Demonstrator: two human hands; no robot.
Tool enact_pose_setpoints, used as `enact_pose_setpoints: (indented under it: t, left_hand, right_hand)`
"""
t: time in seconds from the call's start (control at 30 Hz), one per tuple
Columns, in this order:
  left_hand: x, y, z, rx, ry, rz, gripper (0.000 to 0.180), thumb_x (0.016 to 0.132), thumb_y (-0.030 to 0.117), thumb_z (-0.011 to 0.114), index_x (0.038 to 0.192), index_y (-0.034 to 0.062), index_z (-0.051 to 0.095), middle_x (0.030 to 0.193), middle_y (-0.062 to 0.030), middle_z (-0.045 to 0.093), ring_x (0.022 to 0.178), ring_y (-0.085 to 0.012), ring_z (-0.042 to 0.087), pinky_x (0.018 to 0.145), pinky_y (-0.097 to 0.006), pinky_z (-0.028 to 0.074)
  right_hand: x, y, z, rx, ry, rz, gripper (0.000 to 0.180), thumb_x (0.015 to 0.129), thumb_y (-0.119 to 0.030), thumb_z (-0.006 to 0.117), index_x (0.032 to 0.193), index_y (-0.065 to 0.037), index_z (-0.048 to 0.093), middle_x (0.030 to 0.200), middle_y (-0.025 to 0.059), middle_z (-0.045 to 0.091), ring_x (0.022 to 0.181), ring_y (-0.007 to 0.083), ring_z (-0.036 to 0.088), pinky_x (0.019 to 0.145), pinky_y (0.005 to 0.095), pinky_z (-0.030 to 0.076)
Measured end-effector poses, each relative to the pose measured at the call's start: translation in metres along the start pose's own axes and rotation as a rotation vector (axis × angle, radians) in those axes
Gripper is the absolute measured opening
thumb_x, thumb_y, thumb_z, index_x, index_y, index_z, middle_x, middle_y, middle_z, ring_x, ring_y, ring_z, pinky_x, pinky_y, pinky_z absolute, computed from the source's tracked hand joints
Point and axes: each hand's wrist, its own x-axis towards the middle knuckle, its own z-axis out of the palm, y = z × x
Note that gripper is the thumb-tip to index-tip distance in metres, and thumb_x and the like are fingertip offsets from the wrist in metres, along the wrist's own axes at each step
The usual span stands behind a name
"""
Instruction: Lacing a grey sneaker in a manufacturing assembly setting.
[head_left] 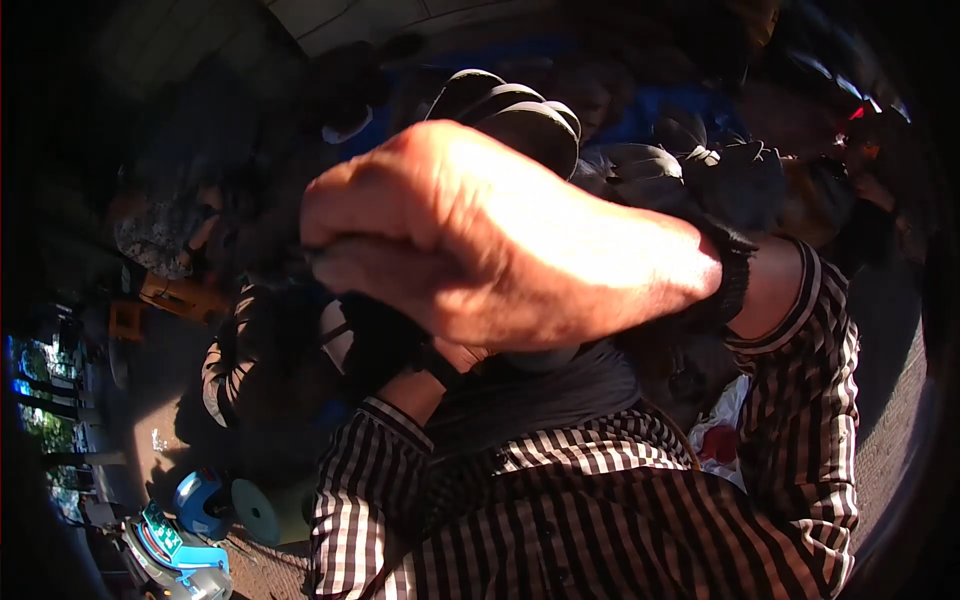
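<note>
The right hand fills the view, fingers curled shut, though what its grip holds (something dark, perhaps) cannot be told. The left hand lies mostly hidden beneath it, near dark cloth; its grip cannot be told.
</note>
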Motion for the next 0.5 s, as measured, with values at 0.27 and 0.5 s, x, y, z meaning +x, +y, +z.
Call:
enact_pose_setpoints:
  t: [0.27, 0.5]
  left_hand:
    - [0.024, 0.006, -0.004, 0.589, 0.183, 0.373, 0.036, 0.079, 0.017, 0.054, 0.106, -0.0056, 0.063, 0.12, -0.0203, 0.061, 0.119, -0.0327, 0.054, 0.111, -0.045, 0.034]
    - [0.028, 0.008, -0.001, 0.57, 0.137, 0.371, 0.037, 0.08, 0.018, 0.055, 0.109, -0.0042, 0.063, 0.122, -0.0195, 0.06, 0.12, -0.033, 0.053, 0.11, -0.044, 0.034]
  right_hand:
    - [0.009, 0.032, -0.073, 0.453, 0.387, 0.201, 0.014, 0.094, -0.012, 0.054, 0.082, -0.005, 0.054, 0.066, -0.0033, 0.044, 0.055, 0.0066, 0.04, 0.051, 0.0207, 0.035]
    - [-0.017, 0.115, -0.143, 0.517, 0.647, 0.179, 0.017, 0.094, -0.013, 0.055, 0.078, -0.008, 0.052, 0.066, -0.0041, 0.043, 0.055, 0.0053, 0.04, 0.051, 0.0228, 0.035]
